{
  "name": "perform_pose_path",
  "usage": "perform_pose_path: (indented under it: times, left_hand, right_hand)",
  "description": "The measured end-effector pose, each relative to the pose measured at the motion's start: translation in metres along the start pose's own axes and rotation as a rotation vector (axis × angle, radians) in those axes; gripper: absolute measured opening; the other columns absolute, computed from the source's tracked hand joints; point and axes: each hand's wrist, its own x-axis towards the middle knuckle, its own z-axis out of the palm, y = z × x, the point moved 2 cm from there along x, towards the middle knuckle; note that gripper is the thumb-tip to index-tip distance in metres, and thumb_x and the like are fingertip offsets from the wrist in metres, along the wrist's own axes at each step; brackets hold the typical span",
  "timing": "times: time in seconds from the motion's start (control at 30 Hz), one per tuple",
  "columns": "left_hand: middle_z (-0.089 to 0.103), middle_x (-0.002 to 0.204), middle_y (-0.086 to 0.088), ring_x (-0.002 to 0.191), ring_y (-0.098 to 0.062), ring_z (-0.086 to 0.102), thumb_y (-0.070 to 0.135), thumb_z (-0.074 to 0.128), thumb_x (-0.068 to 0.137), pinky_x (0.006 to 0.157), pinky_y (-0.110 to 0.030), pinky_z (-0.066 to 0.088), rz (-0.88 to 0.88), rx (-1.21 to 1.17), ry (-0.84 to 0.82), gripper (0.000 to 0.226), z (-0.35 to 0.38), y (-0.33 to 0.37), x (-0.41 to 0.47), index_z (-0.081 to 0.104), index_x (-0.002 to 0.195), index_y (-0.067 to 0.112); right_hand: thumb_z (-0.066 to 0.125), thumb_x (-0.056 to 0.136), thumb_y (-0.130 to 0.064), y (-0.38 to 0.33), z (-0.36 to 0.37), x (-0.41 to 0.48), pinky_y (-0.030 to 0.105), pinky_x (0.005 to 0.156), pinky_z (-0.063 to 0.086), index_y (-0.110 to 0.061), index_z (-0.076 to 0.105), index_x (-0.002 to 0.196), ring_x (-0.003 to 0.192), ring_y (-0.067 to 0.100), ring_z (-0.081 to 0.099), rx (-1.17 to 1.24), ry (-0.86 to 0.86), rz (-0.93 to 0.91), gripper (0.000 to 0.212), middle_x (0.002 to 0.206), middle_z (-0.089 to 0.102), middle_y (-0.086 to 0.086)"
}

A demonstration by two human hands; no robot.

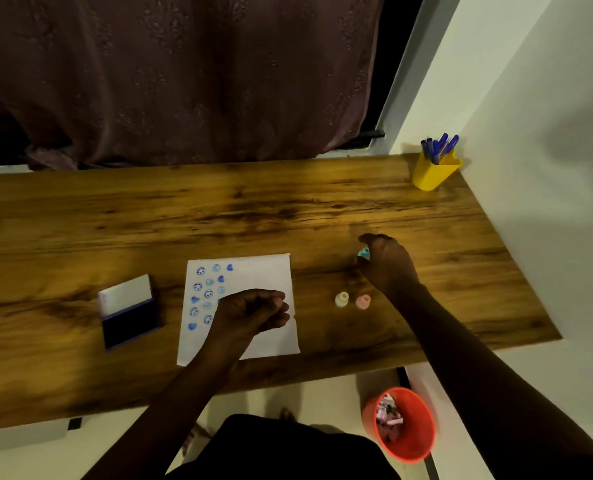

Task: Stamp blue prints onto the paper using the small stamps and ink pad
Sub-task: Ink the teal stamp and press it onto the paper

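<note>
A white sheet of paper [271, 275] lies on the wooden table [219, 209], with several blue smiley and heart prints on its left half. My left hand [253, 310] rests on the paper as a loose fist with nothing seen in it. An open ink pad [128, 315] with a dark blue surface lies left of the paper. My right hand [387, 261] is to the right of the paper, its fingers closed on a small teal stamp [363, 252]. A cream stamp [342, 299] and a pink stamp [362, 301] stand between paper and right hand.
A yellow cup [433, 174] with blue pens stands at the table's far right corner against the white wall. An orange bin [404, 424] with scraps sits on the floor under the table's near edge. A brown curtain hangs behind the table.
</note>
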Motion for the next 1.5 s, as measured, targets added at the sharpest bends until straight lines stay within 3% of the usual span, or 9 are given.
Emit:
perform_pose_path:
  times: [0.2, 0.3, 0.47, 0.63, 0.8, 0.97, 1.2, 1.37, 1.5]
  left_hand:
    - [0.082, 0.101, -0.014, 0.095, -0.034, 0.079, 0.023, 0.078, 0.086, 0.088, -0.043, 0.064, 0.008, 0.01, 0.012, 0.018, -0.006, 0.004, -0.001, 0.083, 0.103, 0.017]
    - [0.082, 0.101, -0.014, 0.096, -0.033, 0.08, 0.025, 0.079, 0.085, 0.088, -0.042, 0.064, 0.022, 0.021, 0.013, 0.021, -0.011, 0.006, -0.001, 0.082, 0.103, 0.017]
    - [0.082, 0.102, -0.013, 0.096, -0.033, 0.079, 0.01, 0.077, 0.09, 0.089, -0.046, 0.063, 0.05, 0.044, 0.033, 0.015, -0.017, 0.012, 0.001, 0.083, 0.101, 0.018]
    - [0.081, 0.11, -0.009, 0.1, -0.03, 0.079, 0.02, 0.081, 0.087, 0.088, -0.038, 0.064, 0.073, -0.003, 0.017, 0.029, -0.027, 0.03, 0.001, 0.079, 0.116, 0.022]
    - [0.08, 0.113, -0.003, 0.104, -0.027, 0.078, 0.034, 0.084, 0.076, 0.091, -0.038, 0.063, 0.068, -0.033, 0.052, 0.046, -0.045, 0.041, -0.002, 0.077, 0.121, 0.025]
    - [0.08, 0.117, -0.005, 0.104, -0.026, 0.078, 0.021, 0.081, 0.082, 0.082, -0.031, 0.064, 0.093, -0.045, 0.079, 0.041, -0.066, 0.046, -0.007, 0.075, 0.122, 0.018]
    - [0.079, 0.12, -0.007, 0.105, -0.023, 0.078, 0.012, 0.075, 0.092, 0.078, -0.024, 0.062, 0.164, 0.059, 0.088, 0.038, -0.093, 0.048, -0.016, 0.071, 0.13, 0.011]
    - [0.082, 0.11, -0.004, 0.099, -0.024, 0.079, 0.021, 0.073, 0.095, 0.087, -0.037, 0.064, 0.118, 0.087, 0.089, 0.029, -0.11, 0.048, -0.021, 0.076, 0.123, 0.017]
    - [0.082, 0.108, -0.007, 0.101, -0.027, 0.079, 0.036, 0.079, 0.083, 0.092, -0.045, 0.062, 0.086, 0.017, 0.108, 0.029, -0.129, 0.051, -0.027, 0.082, 0.107, 0.021]
  right_hand:
    - [0.07, 0.089, -0.015, 0.002, 0.01, 0.006, 0.034, 0.073, 0.057, -0.014, 0.07, 0.119, 0.095, 0.033, 0.073, -0.043, 0.017, -0.001, 0.03, 0.107, 0.076, 0.015]
    - [0.07, 0.089, -0.015, -0.006, 0.002, 0.005, 0.032, 0.077, 0.057, -0.015, 0.073, 0.117, 0.095, 0.029, 0.074, 0.03, 0.055, -0.002, 0.028, 0.107, 0.077, 0.011]
    - [0.079, 0.087, -0.017, -0.049, -0.022, -0.014, 0.027, 0.082, 0.061, -0.018, 0.078, 0.111, 0.091, 0.008, 0.074, 0.59, 0.041, 0.008, 0.024, 0.104, 0.079, -0.003]
    - [0.084, 0.081, -0.013, -0.11, -0.031, -0.047, 0.025, 0.086, 0.06, -0.015, 0.076, 0.111, 0.1, 0.009, 0.074, 1.002, -0.123, 0.05, 0.03, 0.105, 0.079, -0.004]
    - [0.079, 0.087, -0.013, -0.153, -0.031, -0.067, 0.021, 0.081, 0.062, -0.014, 0.077, 0.112, 0.1, 0.008, 0.074, 1.058, -0.239, -0.034, 0.025, 0.107, 0.079, -0.002]
    - [0.08, 0.086, -0.01, -0.186, -0.022, -0.074, 0.025, 0.085, 0.062, -0.012, 0.078, 0.112, 0.098, 0.014, 0.076, 1.069, -0.284, -0.067, 0.026, 0.107, 0.08, 0.002]
    - [0.082, 0.083, -0.009, -0.212, -0.01, -0.076, 0.017, 0.078, 0.059, -0.016, 0.08, 0.108, 0.097, 0.007, 0.076, 1.101, -0.345, -0.101, 0.026, 0.103, 0.081, -0.007]
    - [0.082, 0.083, -0.006, -0.221, -0.008, -0.076, 0.017, 0.083, 0.059, -0.009, 0.079, 0.112, 0.101, 0.006, 0.075, 1.023, -0.317, -0.226, 0.03, 0.109, 0.08, -0.002]
    - [0.081, 0.085, -0.01, -0.225, -0.007, -0.072, 0.023, 0.081, 0.061, -0.017, 0.079, 0.112, 0.106, 0.012, 0.075, 1.144, -0.389, -0.168, 0.028, 0.11, 0.08, -0.003]
